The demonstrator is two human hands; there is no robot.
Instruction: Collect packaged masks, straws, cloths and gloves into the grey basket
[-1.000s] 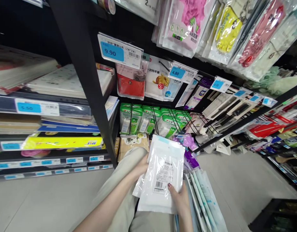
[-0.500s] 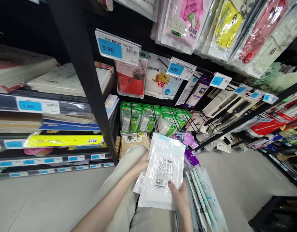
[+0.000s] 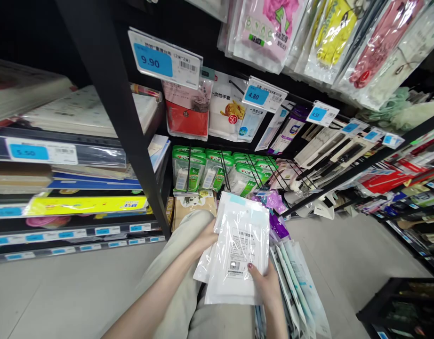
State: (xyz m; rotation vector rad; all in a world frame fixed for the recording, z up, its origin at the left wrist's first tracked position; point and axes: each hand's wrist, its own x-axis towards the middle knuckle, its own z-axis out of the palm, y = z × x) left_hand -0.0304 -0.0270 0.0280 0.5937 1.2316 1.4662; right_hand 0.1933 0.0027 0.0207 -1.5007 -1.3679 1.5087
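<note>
Two or more flat white plastic packets (image 3: 234, 282), printed with small text and a barcode, are held over my knees. My right hand (image 3: 264, 282) grips the lower right edge of the front packet, thumb on its face and fingers hidden behind. My left hand (image 3: 208, 238) holds the packets from the left side; its fingertips are hidden behind them. Part of a second white packet (image 3: 202, 268) sticks out at the left, under the front one. Beside my right forearm, a row of pale blue and white packets (image 3: 298, 282) stands on edge.
Green-topped packets (image 3: 188, 172) hang on black hooks ahead. Above are disposable glove packets (image 3: 226, 106), price tags (image 3: 167, 59) and bagged rubber gloves (image 3: 335, 37). A black shelf post (image 3: 114, 99) rises at the left. A dark crate (image 3: 389, 306) stands on the floor at right.
The view has shifted slightly, and the shelf items appear a little further left. Both hands keep the same hold on the white packets, which have barely moved.
</note>
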